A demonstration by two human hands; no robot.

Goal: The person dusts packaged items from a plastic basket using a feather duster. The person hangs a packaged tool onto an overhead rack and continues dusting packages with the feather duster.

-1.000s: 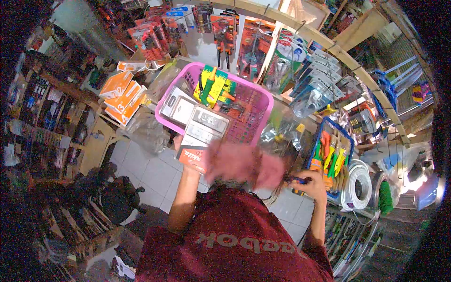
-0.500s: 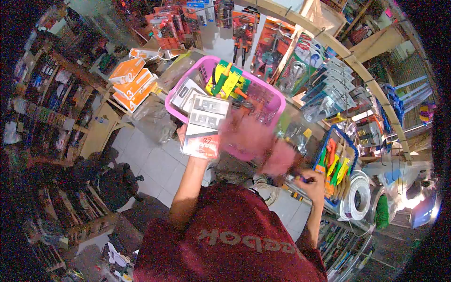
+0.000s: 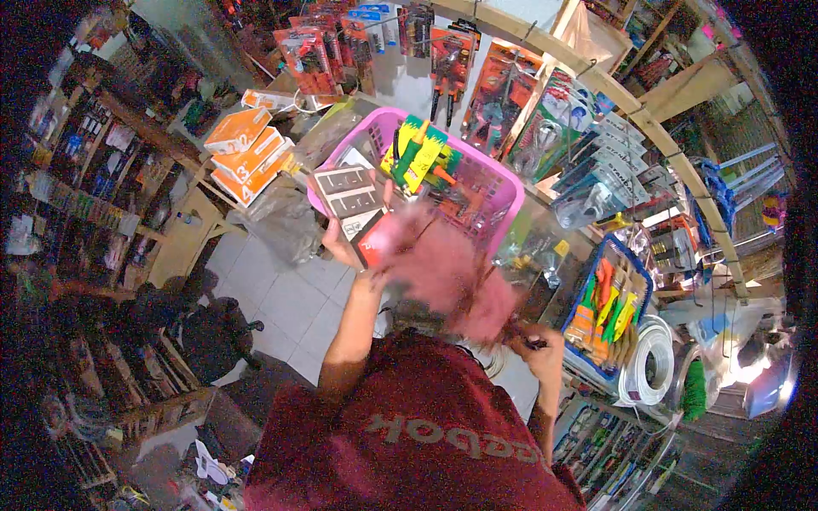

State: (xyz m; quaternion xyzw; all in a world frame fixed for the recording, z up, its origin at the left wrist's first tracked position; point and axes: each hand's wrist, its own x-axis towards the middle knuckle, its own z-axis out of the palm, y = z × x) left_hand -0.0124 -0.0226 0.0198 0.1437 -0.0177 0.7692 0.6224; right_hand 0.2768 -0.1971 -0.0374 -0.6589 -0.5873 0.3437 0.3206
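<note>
My left hand (image 3: pixel 342 248) grips a flat boxed package (image 3: pixel 353 207) with a pale top and a red and black lower end, tilted over the near left edge of a pink plastic basket (image 3: pixel 521 192). My right hand (image 3: pixel 540 351) is closed round the dark handle of a soft pink-brown duster (image 3: pixel 447 268). Motion blurs the duster's head, which reaches left to the package's lower right end and overlaps it. In the basket sit yellow and green packs (image 3: pixel 415 157) with a screwdriver-like handle on top, and other packaged goods.
A blue basket of paintbrushes (image 3: pixel 607 307) stands at the right, beside a coil of white cable (image 3: pixel 649 362). Orange boxes (image 3: pixel 247 155) are stacked at the left. Packaged tools (image 3: pixel 452 68) hang from a rack behind the pink basket, under a curved wooden rail (image 3: pixel 635 111).
My right hand has moved left, sweeping the duster left toward the package's lower end. The package in my left hand has turned and shifted slightly left.
</note>
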